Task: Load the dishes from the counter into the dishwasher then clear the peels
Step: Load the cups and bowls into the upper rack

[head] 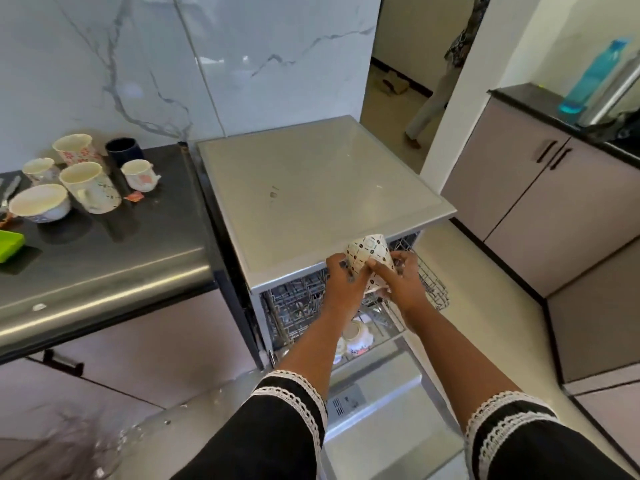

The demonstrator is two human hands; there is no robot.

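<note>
We start at the far left of the dark worktop (104, 244): a green tray (8, 244) sits at its left edge, cut off by the frame, w/ some cutlery (8, 194) above it, also cut off and hard to make out. Next we count 6 vessels toward the worktop's back: 1 wide white bowl (40, 203), 1 small white cup (40, 169) behind it, 1 floral mug (77, 148) by the wall, 1 tall patterned mug (90, 186) in the middle, 1 dark mug (124, 151) at the back right and 1 small cup with a pink motif (139, 174) in front of it. A small orange scrap (134, 196) lies just beside the tall mug; we can't tell if it's a peel.

Centre: the dishwasher (311, 188), door down, 2 racks partly in view. The upper rack (433, 285) is pulled out, mostly hidden by the arms. In the lower rack (298, 317) we see 2 pale bowls (358, 337), partly covered by the left forearm.

Both hands grasp 1 patterned cup (369, 259), tipped, over the upper rack at the dishwasher's front edge. The left hand (343, 277) wraps its side; the right hand (401, 280) pinches it from the right.

Far right: 1 blue bottle (594, 76) on a second counter (526, 97), w/ a steel item beside it, cut off. In the doorway, a person's legs (427, 105) only.
</note>
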